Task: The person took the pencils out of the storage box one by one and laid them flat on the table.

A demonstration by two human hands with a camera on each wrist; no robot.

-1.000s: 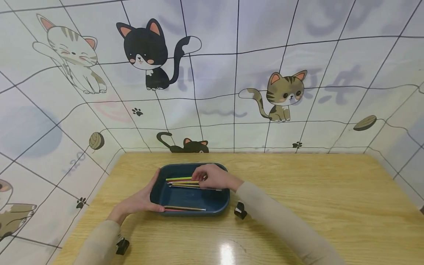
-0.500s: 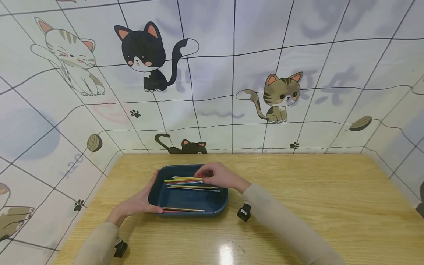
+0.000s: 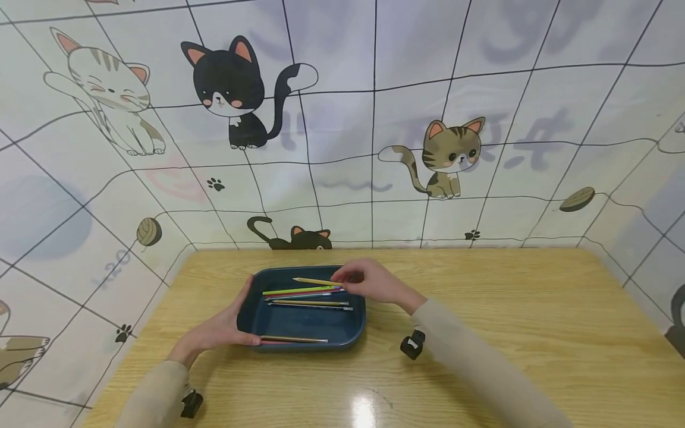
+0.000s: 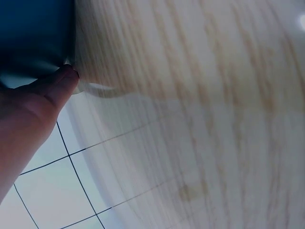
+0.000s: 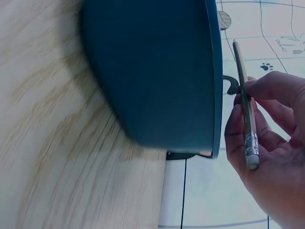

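Note:
A dark blue plastic tray stands on the table with several pencils inside. My left hand spans its left end, thumb at the front rim and fingers at the back corner. In the left wrist view the thumb lies against the tray wall. Over the tray's back right part, my right hand pinches a yellow pencil, its tip pointing left. The right wrist view shows that pencil between thumb and fingers, above the rim, white eraser end toward the palm.
Inside the tray, a lime-green pencil and others lie in the middle, and a brown pencil lies along the front wall. The wooden table extends to the right. A cat-print cloth stands behind it.
My right hand has lifted the yellow pencil off the bunch and moved right and slightly up with it. The left hand keeps its place on the tray.

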